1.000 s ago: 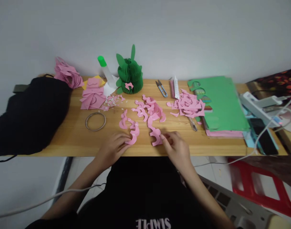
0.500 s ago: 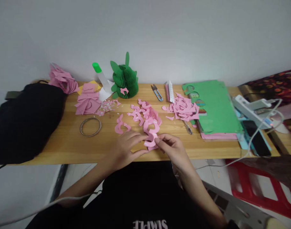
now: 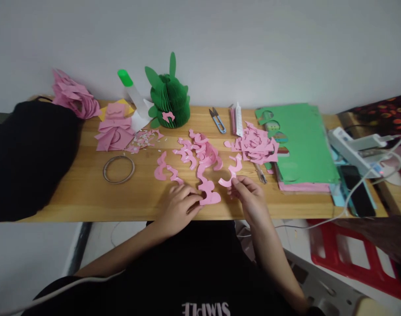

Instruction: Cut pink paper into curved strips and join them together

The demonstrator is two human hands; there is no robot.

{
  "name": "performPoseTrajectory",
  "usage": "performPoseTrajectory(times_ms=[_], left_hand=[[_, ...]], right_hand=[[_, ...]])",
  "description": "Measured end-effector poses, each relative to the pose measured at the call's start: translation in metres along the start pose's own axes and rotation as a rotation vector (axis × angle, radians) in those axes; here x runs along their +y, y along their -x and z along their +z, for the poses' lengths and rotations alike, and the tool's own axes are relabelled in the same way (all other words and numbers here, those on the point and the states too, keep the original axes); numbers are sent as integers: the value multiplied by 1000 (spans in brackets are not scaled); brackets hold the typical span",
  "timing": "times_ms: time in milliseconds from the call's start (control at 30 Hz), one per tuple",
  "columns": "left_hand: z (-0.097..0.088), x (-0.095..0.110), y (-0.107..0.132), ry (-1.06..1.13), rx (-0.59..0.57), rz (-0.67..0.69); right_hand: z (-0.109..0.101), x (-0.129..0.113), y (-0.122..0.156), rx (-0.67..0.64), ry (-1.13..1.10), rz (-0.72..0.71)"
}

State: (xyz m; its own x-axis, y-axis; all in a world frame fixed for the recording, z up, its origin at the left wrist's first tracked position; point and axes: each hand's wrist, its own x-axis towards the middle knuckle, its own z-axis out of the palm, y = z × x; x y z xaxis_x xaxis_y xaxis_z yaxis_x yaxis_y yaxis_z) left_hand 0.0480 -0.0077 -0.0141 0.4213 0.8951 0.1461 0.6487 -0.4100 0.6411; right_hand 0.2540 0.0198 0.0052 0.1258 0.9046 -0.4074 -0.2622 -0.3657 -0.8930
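A wavy pink paper strip [image 3: 236,166] rises from the fingertips of my right hand [image 3: 251,195], pinched between thumb and fingers. My left hand [image 3: 182,204] is closed at the left edge of another pink paper cutout [image 3: 211,198] with rounded lobes, near the table's front. Just beyond the hands lies a loose pile of curled pink cutouts [image 3: 205,151]. Two small wavy pieces [image 3: 161,166] sit left of it. Behind stands a green honeycomb paper figure [image 3: 170,103] with ear-like leaves and a small pink piece on its front.
Blue-handled thread snips [image 3: 217,120], a white tube [image 3: 238,118] and pink scraps [image 3: 255,145] lie behind right. Green sheets [image 3: 306,149], a phone [image 3: 356,191] and a power strip [image 3: 355,149] are farther right. At left are a tape roll [image 3: 119,169], a green-capped bottle [image 3: 131,87] and a black bag [image 3: 32,158].
My right hand has moved right, separating a wavy strip from the cutout at the front. My left hand remains by that cutout. The camera view has shifted slightly.
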Motion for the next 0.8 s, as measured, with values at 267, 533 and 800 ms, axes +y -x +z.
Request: performPoseTrajectory(times_ms=[267, 533, 800], left_hand=[[-36, -3, -9, 590, -170, -416], [-18, -6, -4, 219, -257, -162], [-53, 14, -42, 37, 169, 79]], right_hand=[[4, -5, 3, -91, 15, -71], [11, -14, 5, -195, 132, -156], [36, -36, -3, -202, 412, -328]])
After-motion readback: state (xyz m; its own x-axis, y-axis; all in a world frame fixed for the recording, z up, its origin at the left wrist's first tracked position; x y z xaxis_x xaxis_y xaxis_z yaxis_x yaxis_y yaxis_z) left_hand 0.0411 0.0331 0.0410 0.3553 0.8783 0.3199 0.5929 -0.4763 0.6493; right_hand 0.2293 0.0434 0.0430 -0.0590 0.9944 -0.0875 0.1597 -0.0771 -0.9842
